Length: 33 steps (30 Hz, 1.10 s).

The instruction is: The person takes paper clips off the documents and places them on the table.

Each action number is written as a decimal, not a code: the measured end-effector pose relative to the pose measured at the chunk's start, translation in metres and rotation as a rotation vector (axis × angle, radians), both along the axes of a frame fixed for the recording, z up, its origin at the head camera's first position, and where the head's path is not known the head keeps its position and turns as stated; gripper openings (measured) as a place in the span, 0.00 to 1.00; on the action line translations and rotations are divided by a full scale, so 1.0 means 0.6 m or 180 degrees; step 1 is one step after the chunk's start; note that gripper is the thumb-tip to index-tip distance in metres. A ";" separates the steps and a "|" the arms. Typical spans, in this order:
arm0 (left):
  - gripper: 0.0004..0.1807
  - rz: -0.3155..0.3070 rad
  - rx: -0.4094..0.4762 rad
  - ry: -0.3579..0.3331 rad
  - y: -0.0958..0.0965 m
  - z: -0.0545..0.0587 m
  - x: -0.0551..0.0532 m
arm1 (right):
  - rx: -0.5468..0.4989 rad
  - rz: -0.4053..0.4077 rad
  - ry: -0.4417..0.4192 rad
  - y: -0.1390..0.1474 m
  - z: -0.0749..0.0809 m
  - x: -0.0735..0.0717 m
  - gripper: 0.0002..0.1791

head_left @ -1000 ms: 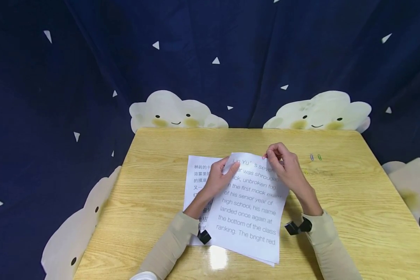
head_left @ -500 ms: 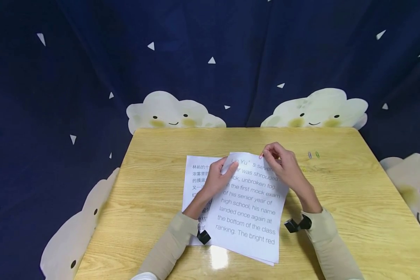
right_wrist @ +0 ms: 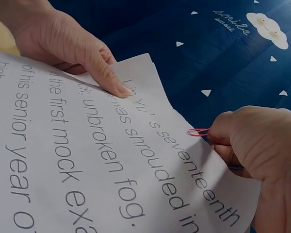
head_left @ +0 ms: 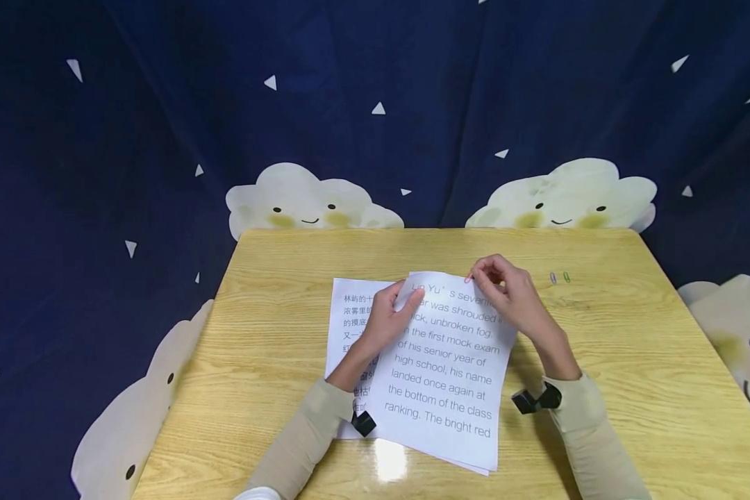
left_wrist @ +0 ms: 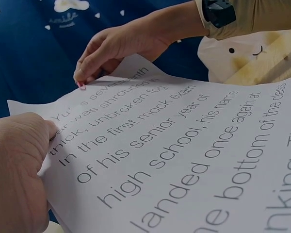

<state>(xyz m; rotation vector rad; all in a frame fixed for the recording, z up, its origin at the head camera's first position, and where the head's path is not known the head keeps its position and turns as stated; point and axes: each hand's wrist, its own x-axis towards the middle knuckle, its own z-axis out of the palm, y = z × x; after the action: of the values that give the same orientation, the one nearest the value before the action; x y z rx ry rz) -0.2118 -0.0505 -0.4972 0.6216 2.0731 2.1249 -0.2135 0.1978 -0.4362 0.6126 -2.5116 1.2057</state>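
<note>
Printed sheets of paper, at least two in a stack, are raised a little and lean toward me. My left hand grips their left edge near the top, its thumb lying on the front page. At the top edge, my right hand pinches a pink paper clip between thumb and fingers. In the right wrist view the clip's loop overlaps the paper's edge; how far it reaches over the back is hidden. Under the left forearm lies another sheet with Chinese text, partly covered by the stack.
A purple paper clip and a green paper clip lie on the wooden table, right of the right hand. Behind the table hangs a dark blue curtain with clouds and white triangles.
The right hand and forearm have shifted slightly, uncovering more of the top line of text. The pink clip has moved onto the paper's edge. A yellow clip seen earlier is now hidden. The left hand keeps its grip.
</note>
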 end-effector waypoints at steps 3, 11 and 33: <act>0.17 0.0031 0.0017 0.0036 0.002 -0.013 -0.004 | 0.0010 -0.0024 -0.0018 0.004 0.000 -0.001 0.03; 0.16 0.0093 0.0035 0.0051 0.003 -0.016 -0.006 | -0.0074 -0.0036 -0.0017 0.016 0.002 -0.005 0.02; 0.19 0.0091 0.0086 -0.0090 0.002 -0.004 -0.001 | -0.0110 -0.0323 -0.0002 0.040 0.029 0.003 0.03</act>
<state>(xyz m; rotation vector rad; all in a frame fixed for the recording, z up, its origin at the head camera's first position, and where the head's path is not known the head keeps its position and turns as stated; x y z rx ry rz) -0.2122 -0.0494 -0.4993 0.5650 2.0543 2.1677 -0.2116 0.2218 -0.4188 0.4704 -2.4844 1.2098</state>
